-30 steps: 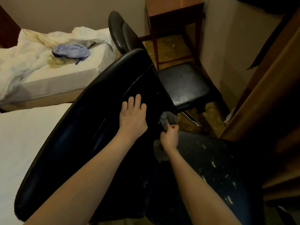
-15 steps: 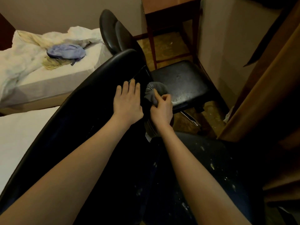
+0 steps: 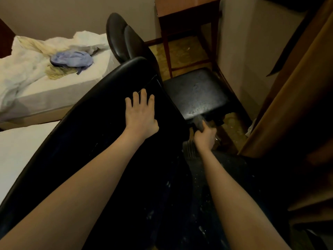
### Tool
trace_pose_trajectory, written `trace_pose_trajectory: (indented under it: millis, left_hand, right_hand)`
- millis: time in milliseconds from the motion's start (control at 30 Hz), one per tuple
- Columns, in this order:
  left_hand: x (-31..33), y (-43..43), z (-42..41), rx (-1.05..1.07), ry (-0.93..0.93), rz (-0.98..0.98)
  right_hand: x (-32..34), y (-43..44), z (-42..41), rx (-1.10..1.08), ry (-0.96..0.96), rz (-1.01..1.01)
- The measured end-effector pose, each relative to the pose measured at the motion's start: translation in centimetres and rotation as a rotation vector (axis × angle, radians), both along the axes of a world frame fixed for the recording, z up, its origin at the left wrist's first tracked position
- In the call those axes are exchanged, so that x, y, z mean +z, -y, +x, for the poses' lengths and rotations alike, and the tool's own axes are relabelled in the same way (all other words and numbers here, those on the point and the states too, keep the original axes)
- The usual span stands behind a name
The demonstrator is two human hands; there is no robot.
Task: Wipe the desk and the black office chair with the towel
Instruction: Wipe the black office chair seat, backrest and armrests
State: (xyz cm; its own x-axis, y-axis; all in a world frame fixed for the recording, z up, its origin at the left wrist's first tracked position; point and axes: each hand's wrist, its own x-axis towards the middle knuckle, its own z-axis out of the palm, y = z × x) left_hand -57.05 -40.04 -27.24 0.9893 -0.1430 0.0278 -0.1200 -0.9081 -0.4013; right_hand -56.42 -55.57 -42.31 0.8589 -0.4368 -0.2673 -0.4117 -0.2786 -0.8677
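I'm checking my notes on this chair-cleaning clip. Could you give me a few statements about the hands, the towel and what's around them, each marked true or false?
1. The left hand rests flat on the backrest of the black office chair. True.
2. The right hand is empty. False: it grips the grey towel.
3. A blue cloth lies on the bed. True.
4. The seat of the black office chair is spotless. False: pale specks dot it.
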Motion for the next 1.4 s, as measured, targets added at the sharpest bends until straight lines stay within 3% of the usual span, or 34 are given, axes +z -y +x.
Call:
trace_pose_trajectory:
  millis: [67,233,300,400,433,500,767,867,933,1033,1100,1200,1400]
  left_hand:
    - [-0.3,-0.1,-0.1,-0.003,0.015,0.005]
    - [-0.8,-0.2,-0.1,0.009,0.033,0.046]
    - [-0.7,-0.7,-0.1,0.0,0.027,0.043]
    - [-0.3,-0.9,-0.2,-0.035,0.004,0.038]
    - [-0.2,-0.8,-0.3,-0.041,-0.01,0.038]
    - [0.1,-0.6,-0.2,-0.038,-0.021,0.044]
    - [0.2,-0.1,-3.4,-0.011,-0.036,0.006]
    - [-0.2,-0.8,-5.7,-0.026,-0.054,0.015]
    - [-0.6,-1.4,-7.2,-0.04,-0.071,0.032]
    - [-1.0,-2.2,-9.3,-0.042,-0.126,0.043]
    - [-1.4,-2.5,-10.7,-0.041,-0.154,0.057]
    - [-1.9,-2.9,-12.9,-0.056,-0.142,0.06]
    - [-2.1,-4.1,-17.1,-0.052,-0.162,0.055]
  right_hand:
    - [1.4,-0.9,1.3,-0.015,0.158,0.03]
    - [0.2,-5.3,0.4,0.248,0.352,-0.105]
    - [-2.9,-5.7,-1.3,0.246,0.228,-0.049]
    - [-7.9,-3.2,-3.5,0.357,-0.182,0.105]
    - [-8.7,-2.3,-4.1,0.427,-0.311,0.092]
    - [-9.5,-1.3,-5.0,0.486,-0.378,0.031]
    - [-3.0,-2.3,-2.7,0.12,0.033,0.071]
    - [-2.1,-5.4,-3.2,0.16,0.202,0.006]
    - [-4.5,-7.3,-4.8,0.262,0.095,-0.033]
    - [-9.0,-6.4,-8.0,0.456,-0.317,-0.094]
    - [-10.1,-5.2,-10.1,0.544,-0.427,-0.163]
    - [-8.6,-4.6,-11.5,0.429,-0.327,-0.213]
    - [-2.1,-4.0,-12.7,0.299,-0.011,0.037]
